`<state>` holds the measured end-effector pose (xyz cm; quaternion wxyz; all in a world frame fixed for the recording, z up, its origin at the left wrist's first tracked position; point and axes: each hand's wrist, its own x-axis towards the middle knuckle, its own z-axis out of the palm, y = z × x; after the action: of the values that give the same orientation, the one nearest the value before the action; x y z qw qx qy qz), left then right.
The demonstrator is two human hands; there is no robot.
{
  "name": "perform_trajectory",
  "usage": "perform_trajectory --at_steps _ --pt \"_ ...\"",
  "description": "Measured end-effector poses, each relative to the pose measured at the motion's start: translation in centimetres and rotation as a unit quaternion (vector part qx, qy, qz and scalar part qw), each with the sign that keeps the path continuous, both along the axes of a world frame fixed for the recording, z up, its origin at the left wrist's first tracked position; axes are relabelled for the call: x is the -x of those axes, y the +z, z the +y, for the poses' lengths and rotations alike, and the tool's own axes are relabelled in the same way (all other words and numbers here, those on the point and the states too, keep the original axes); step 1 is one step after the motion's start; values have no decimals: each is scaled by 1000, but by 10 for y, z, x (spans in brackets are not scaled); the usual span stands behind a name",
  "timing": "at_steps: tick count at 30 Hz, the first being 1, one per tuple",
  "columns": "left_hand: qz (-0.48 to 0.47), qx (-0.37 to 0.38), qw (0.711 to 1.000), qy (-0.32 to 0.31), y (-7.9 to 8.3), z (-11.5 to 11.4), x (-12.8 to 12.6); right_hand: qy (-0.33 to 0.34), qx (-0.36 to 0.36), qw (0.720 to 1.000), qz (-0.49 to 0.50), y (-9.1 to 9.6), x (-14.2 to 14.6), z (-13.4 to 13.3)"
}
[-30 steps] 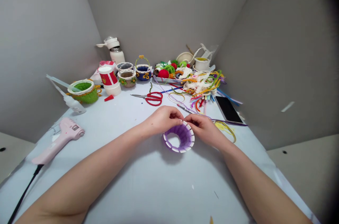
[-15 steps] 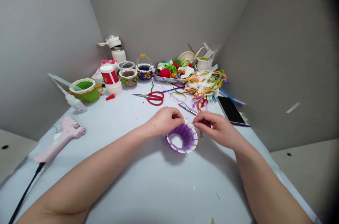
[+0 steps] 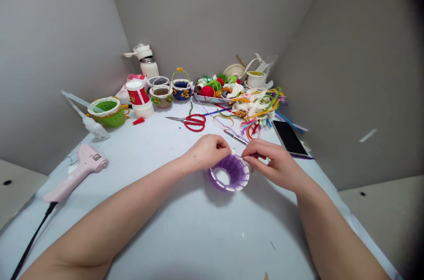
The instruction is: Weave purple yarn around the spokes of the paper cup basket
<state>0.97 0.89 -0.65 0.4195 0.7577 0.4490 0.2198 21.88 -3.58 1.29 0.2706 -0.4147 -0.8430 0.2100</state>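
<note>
A small paper cup wrapped in purple yarn (image 3: 230, 175) lies on its side on the white table, its white slit rim toward me. My left hand (image 3: 207, 151) curls its fingers on the cup's far left edge and holds it. My right hand (image 3: 271, 161) pinches a thin purple strand at the cup's far right rim, fingers pressed together.
Red scissors (image 3: 192, 122), a metal tool (image 3: 236, 137) and a phone (image 3: 289, 137) lie beyond the hands. A pile of pipe cleaners and lace (image 3: 255, 105), several small decorated baskets (image 3: 161, 95), a green basket (image 3: 106, 112), a glue bottle (image 3: 89, 123) and a pink glue gun (image 3: 77, 172) ring the table.
My right hand has shifted a little to the right along the rim, still pinching the strand. The cup and my left hand have barely moved.
</note>
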Motion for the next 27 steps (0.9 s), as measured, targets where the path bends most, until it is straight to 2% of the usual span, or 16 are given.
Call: perform_trajectory --at_steps 11,20,27 --pt "4 11 1000 9 0 2 0 -3 78 997 -22 -3 -8 6" --pt "49 31 998 -17 17 -1 8 -15 152 987 53 -25 12 11" --pt "-35 22 998 -50 11 -4 2 -27 160 983 90 -33 18 11"
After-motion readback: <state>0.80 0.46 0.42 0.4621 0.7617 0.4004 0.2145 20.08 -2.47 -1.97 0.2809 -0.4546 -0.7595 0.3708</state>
